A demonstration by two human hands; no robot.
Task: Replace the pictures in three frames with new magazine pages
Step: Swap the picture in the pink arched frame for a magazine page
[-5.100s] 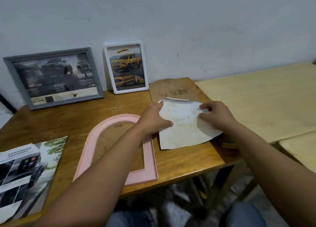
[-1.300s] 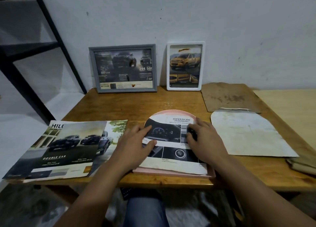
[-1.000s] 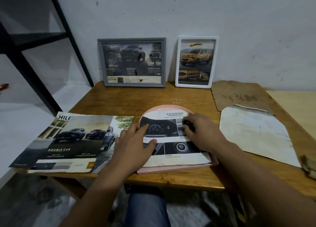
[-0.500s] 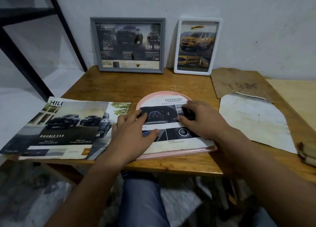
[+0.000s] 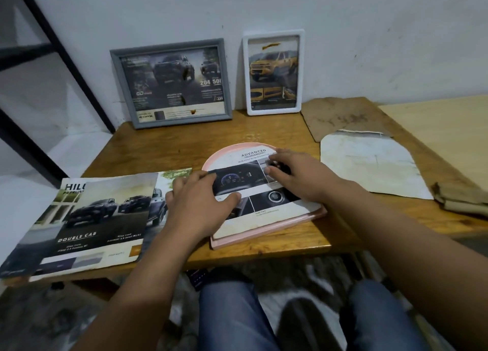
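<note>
A pink arched frame (image 5: 266,234) lies flat at the front of the wooden table (image 5: 148,150). An arch-cut magazine page (image 5: 248,179) with "ADVANCED" printed on top lies in it. My left hand (image 5: 200,205) presses flat on the page's left side. My right hand (image 5: 295,176) presses its upper right with spread fingers. A grey frame (image 5: 171,84) and a white frame (image 5: 273,72) lean on the wall, each showing a car page. An open magazine (image 5: 87,218) lies at the left.
A white arch-shaped sheet (image 5: 369,165) and a brown backing board (image 5: 340,115) lie right of the pink frame. A folded cloth (image 5: 459,200) sits at the right edge. A black metal rack (image 5: 52,60) stands left; a pale wooden table (image 5: 443,128) adjoins on the right.
Five seconds ago both hands held the white sheet beside the empty pink frame. Now the magazine page lies in the frame, and over the last second both hands have stayed pressing on it.
</note>
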